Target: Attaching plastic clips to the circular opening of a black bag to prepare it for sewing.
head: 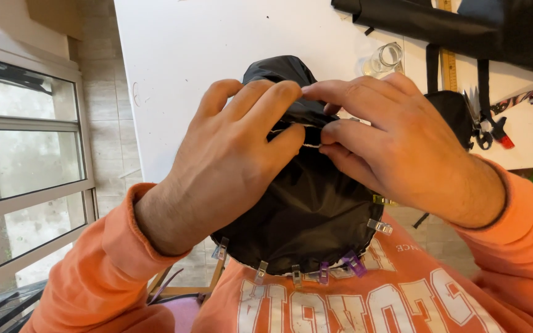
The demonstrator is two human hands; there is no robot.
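Round black fabric piece (306, 209) held above the lap, before the white table (217, 55), its upper edge pinched by left hand (229, 163) and right hand (396, 145), small clips (322, 271) fixed along its lower rim.

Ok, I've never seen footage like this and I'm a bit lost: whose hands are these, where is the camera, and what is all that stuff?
The single picture comes from a camera worn on a person's head, looking down, so the two hands are that person's own, in orange sleeves. The left hand and the right hand meet at the upper edge of a round piece of shiny black fabric, pinching it together between the fingertips. Along its lower rim sit small sewing clips, some clear, some purple. Behind the hands is a white table. On it lie more black fabric, a small glass jar, a yellow ruler, black straps and scissors. To the left is a window.
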